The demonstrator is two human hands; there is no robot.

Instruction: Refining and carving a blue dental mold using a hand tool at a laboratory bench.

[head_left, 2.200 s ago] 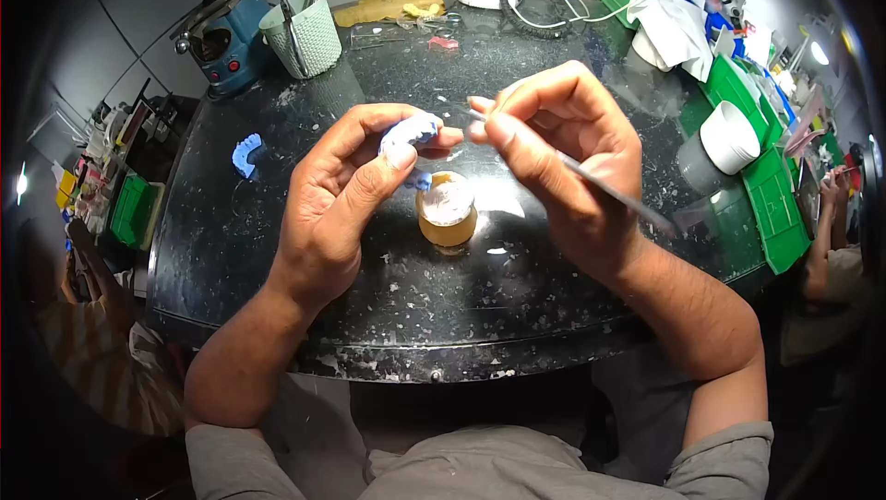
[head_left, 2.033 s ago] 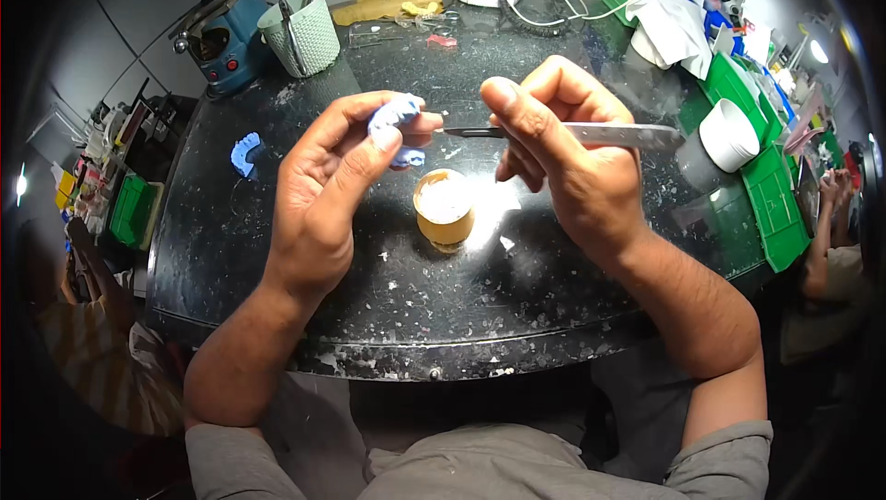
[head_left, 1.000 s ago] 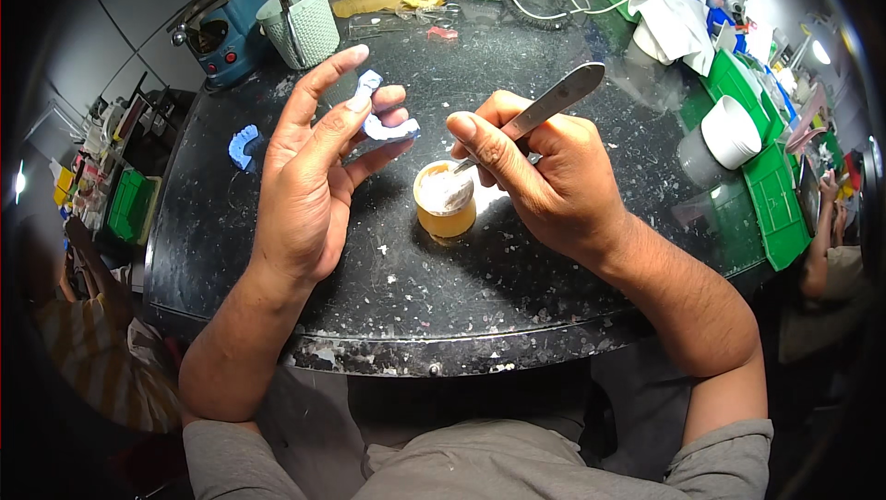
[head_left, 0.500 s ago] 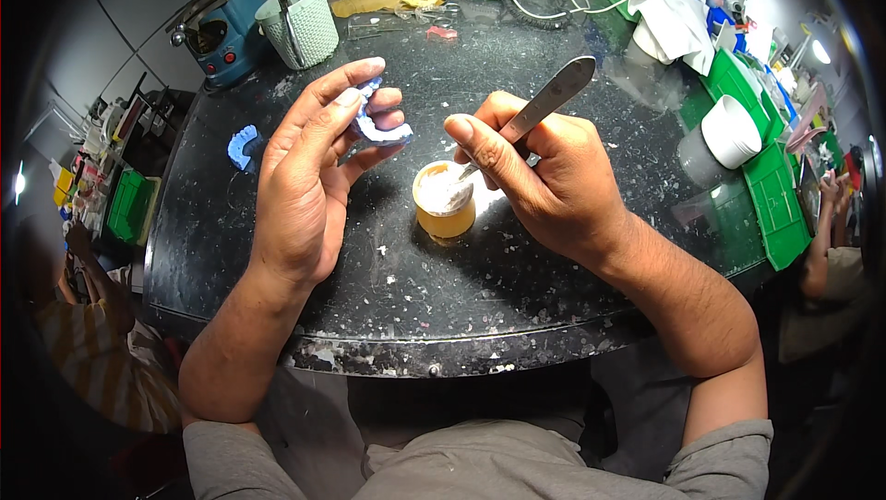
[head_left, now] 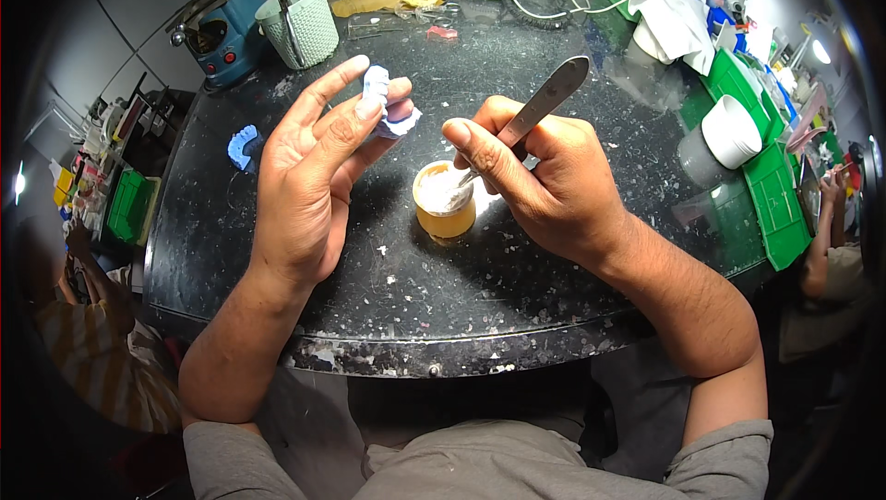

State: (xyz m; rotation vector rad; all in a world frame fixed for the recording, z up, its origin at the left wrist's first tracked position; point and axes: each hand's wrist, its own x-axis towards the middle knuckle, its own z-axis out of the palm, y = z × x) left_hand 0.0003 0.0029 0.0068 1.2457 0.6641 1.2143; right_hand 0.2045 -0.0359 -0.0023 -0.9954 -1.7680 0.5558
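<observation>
Clamping a flat-handled metal tool [head_left: 551, 99], my right hand [head_left: 563, 177] risked tipping the amber jar [head_left: 446, 225] below its fingertips [head_left: 459, 134] by pressing; my left hand [head_left: 309, 163] pinched a blue dental arch [head_left: 376, 85].

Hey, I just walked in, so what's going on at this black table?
A person is working with both bare hands at the black table. The left hand holds up a blue arch-shaped piece between its fingers. The right hand grips a slim metal tool, its lower end down in a small yellowish jar of white material. A second blue piece lies on the table, off to the left.
</observation>
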